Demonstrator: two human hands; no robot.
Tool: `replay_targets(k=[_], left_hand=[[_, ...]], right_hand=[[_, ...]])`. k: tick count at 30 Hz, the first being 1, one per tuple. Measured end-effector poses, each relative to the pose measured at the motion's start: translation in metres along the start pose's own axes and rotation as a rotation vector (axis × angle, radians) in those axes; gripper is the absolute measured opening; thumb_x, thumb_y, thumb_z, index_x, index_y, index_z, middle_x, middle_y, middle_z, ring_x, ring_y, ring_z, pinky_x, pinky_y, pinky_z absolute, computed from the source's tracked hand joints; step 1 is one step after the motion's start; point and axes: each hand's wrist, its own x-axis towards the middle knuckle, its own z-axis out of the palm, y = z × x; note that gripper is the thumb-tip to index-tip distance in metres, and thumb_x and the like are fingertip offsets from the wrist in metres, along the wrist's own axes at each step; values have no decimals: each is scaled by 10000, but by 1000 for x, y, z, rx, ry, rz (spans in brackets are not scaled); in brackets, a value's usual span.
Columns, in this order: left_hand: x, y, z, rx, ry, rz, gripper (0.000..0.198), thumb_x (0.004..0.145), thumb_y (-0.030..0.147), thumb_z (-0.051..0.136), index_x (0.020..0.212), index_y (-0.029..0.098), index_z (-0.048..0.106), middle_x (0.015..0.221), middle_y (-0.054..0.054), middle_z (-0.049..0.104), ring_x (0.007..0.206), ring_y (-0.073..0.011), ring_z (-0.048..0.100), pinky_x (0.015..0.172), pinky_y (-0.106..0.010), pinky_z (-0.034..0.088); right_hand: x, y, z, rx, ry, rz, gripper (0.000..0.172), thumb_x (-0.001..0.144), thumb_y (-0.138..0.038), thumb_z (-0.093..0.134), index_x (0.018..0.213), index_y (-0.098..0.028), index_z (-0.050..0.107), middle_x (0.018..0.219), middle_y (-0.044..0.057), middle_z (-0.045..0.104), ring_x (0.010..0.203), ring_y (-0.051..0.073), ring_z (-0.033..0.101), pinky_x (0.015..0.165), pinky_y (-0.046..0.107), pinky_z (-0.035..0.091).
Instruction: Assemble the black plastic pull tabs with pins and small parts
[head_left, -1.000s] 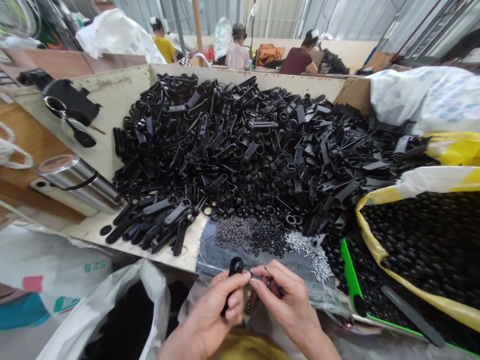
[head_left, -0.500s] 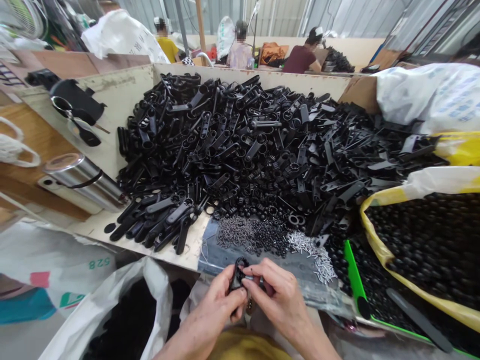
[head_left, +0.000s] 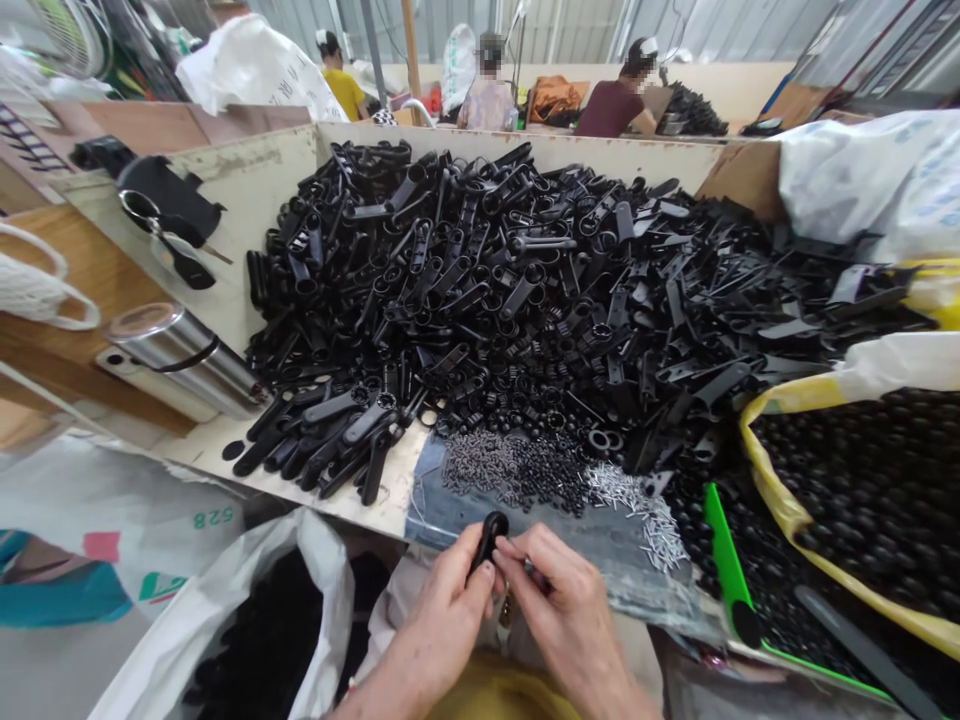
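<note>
My left hand (head_left: 450, 600) is closed around a black plastic part with a rounded, ring-like end (head_left: 493, 526), held upright near the table's front edge. Thumb and fingertips of my right hand (head_left: 566, 600) are pinched together right beside that part. Something small and dark shows between its fingers, too hidden to name. A small brass-coloured thing (head_left: 505, 608) hangs below the fingertips. Just beyond my hands, a grey mat (head_left: 480, 508) bears heaps of small grey pieces (head_left: 476, 462), small black pieces (head_left: 546, 472) and silver pins (head_left: 664, 535).
Black handle-like parts (head_left: 420, 250) are piled high behind the mat. Finished-looking black handles (head_left: 330, 440) lie left, by a steel flask (head_left: 187, 350). A white sack (head_left: 330, 600) stands below left. At right are a green-edged tray (head_left: 724, 560) and a yellow-rimmed sack (head_left: 780, 510). Three people sit beyond.
The black part has turned in my left hand, so its smooth outer side now shows instead of its open inner side. My right fingertips stay close against it. The view has shifted slightly.
</note>
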Motion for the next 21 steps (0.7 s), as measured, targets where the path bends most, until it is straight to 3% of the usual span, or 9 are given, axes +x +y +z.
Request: replay_targets(k=[5,8,12,14,17,21], left_hand=[[10,7,-4,107,-105,99,323,877,448,679,1073,200,746,673,16,603,632,-166,511,603,-263,409],[16,6,-7,116,-141,117,316,905,486,644,1000,198,734,652,28,564,604,-146,468,568,-246,370],[18,2,-8,97,-147,112,359,923,527,617,1005,193,721,671,27,549,624,-139,460,571,-235,361],[17,1,-8,99,-153,99,383,916,547,624,1021,191,719,668,30,538,621,-135,450,560,-229,348],[17,2,-9,103,-162,76,424,898,584,636,1030,190,715,662,36,529,597,-127,421,538,-224,326],[18,1,-10,108,-178,69,438,905,613,613,964,187,697,662,37,521,583,-119,394,523,-220,304]], right_hand=[[-6,4,0,-131,-47,-112,317,1064,-195,442,1226,-210,714,844,44,749,678,175,727,594,240,537],[-5,3,-10,-177,-113,-140,355,1063,-211,440,1343,-228,658,989,61,794,780,195,774,710,274,606],[-5,4,-25,-180,-129,-122,379,1061,-225,437,1414,-249,571,1257,79,755,1063,212,762,876,286,611],[-7,7,-27,-208,-142,-131,388,1052,-182,382,1379,-246,580,1196,83,771,1023,215,771,828,284,620],[-9,12,-23,-238,-269,-139,419,1012,-120,359,1342,-219,597,1036,81,786,864,208,783,738,276,618],[-8,14,-14,-271,-334,-105,455,985,-88,352,1350,-181,607,994,99,781,818,224,777,712,292,608]])
